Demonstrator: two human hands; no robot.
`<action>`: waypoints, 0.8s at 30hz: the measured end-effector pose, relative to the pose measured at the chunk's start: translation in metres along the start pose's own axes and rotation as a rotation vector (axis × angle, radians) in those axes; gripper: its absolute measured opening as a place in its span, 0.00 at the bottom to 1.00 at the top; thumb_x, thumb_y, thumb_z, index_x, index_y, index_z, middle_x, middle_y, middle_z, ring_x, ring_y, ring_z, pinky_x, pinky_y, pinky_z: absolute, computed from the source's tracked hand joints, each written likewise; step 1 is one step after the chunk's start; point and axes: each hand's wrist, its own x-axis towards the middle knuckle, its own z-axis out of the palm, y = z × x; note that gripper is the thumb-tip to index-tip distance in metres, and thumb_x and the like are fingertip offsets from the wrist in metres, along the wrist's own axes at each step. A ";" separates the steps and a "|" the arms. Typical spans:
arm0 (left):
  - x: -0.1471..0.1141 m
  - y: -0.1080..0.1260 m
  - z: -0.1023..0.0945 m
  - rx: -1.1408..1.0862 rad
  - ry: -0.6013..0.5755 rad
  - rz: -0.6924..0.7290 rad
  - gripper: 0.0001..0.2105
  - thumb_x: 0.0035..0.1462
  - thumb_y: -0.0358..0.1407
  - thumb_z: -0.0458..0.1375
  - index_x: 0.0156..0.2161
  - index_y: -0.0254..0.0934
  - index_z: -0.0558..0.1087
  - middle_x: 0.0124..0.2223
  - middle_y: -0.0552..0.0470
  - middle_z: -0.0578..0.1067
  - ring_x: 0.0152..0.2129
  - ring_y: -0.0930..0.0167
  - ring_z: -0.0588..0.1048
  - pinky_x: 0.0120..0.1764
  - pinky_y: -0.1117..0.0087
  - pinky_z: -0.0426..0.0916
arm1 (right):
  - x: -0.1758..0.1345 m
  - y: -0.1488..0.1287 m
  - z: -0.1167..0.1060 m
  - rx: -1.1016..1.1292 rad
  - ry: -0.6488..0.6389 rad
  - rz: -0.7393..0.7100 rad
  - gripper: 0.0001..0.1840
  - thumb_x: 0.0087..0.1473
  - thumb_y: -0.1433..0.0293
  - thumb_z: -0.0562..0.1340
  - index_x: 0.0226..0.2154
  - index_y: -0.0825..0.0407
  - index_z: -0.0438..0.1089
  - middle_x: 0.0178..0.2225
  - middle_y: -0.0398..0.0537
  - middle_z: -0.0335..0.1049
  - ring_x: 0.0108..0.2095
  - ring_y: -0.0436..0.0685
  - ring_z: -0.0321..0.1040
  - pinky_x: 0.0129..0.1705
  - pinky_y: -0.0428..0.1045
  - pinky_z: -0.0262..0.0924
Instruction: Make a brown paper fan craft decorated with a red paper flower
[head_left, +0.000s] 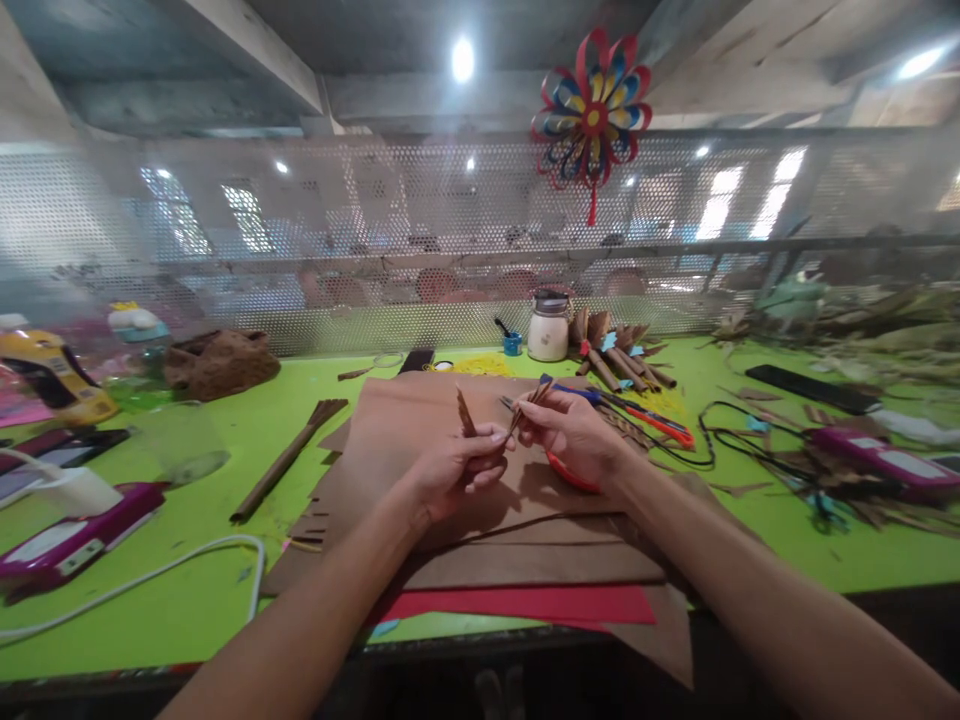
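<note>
Above a stack of brown paper sheets (405, 430), both hands meet at a small fringed piece of brown paper (465, 412). My left hand (465, 465) pinches one part of it, and the fringe sticks up past the fingers. With thumb and fingers closed, my right hand (566, 425) grips another narrow part of the brown paper (538, 392); whether the two parts join is hidden. Scissors with an orange-red handle (574, 475) lie beneath my right hand, mostly covered. Red paper (525, 604) shows below the brown stack.
A rolled brown paper tube (289, 460) with a frayed end lies left. Behind stand a white jar (549, 328) and several bundled tubes (619, 350). A blue-and-red handled tool (660, 425), black cables and purple power strips (75, 540) lie on the green table (180, 590).
</note>
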 end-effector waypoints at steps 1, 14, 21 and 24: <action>0.001 -0.001 0.000 0.014 0.009 0.007 0.07 0.53 0.36 0.54 0.31 0.32 0.67 0.17 0.62 0.48 0.13 0.81 0.48 0.17 0.79 0.44 | 0.001 0.001 -0.001 -0.007 0.004 -0.008 0.09 0.44 0.68 0.66 0.30 0.56 0.72 0.26 0.45 0.68 0.23 0.48 0.63 0.29 0.47 0.57; 0.006 -0.008 0.006 1.000 0.396 0.401 0.09 0.55 0.38 0.51 0.32 0.35 0.71 0.24 0.56 0.66 0.21 0.76 0.61 0.27 0.75 0.55 | 0.003 0.010 0.001 -0.112 0.218 -0.048 0.12 0.39 0.65 0.68 0.23 0.56 0.70 0.21 0.44 0.68 0.20 0.48 0.62 0.24 0.46 0.57; 0.006 -0.014 0.000 1.150 0.403 0.443 0.09 0.56 0.32 0.48 0.34 0.36 0.72 0.27 0.54 0.71 0.24 0.75 0.66 0.30 0.75 0.57 | 0.002 0.010 0.003 -0.139 0.209 -0.076 0.11 0.41 0.66 0.68 0.26 0.57 0.71 0.21 0.44 0.68 0.21 0.48 0.62 0.24 0.46 0.56; 0.007 -0.016 -0.001 1.146 0.431 0.450 0.09 0.56 0.32 0.48 0.33 0.35 0.72 0.26 0.55 0.70 0.23 0.76 0.65 0.29 0.75 0.56 | -0.001 0.005 0.006 -0.120 0.150 -0.065 0.11 0.41 0.68 0.67 0.30 0.56 0.72 0.24 0.44 0.69 0.23 0.48 0.63 0.26 0.46 0.57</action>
